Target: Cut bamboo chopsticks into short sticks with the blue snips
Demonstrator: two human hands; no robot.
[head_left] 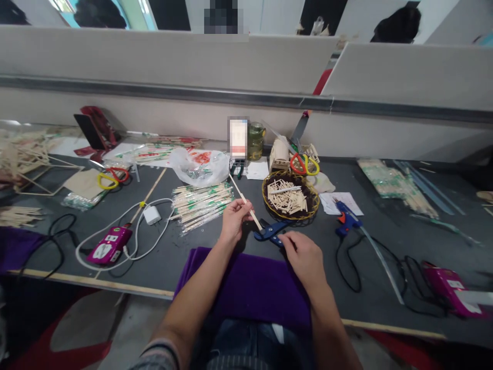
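Thin pale wooden stick slants up and away from the person, in front of and just left of the round woven basket that holds short cut wood pieces. The left hand has its grip pinched together on the stick's lower half, thumb against fingertips. The stick's near end reaches the head of a blue-handled hand cutter, which lies on the dark grey desk just in front of the basket. The right hand rests palm down on the cutter's handle end, its fingers curled over the blue handles; whether its grip is clamped on them or only laid there, I cannot tell. Nearer than the basket, a purple cloth drapes over the desk edge under both forearms. Left of the basket lies a bundle of paper-wrapped wooden chopsticks, and farther left a white charger block with its looped cable. Right of the basket a blue hot-glue gun lies on its side. Behind the basket, red-and-yellow-handled scissors lean against a small wooden model.
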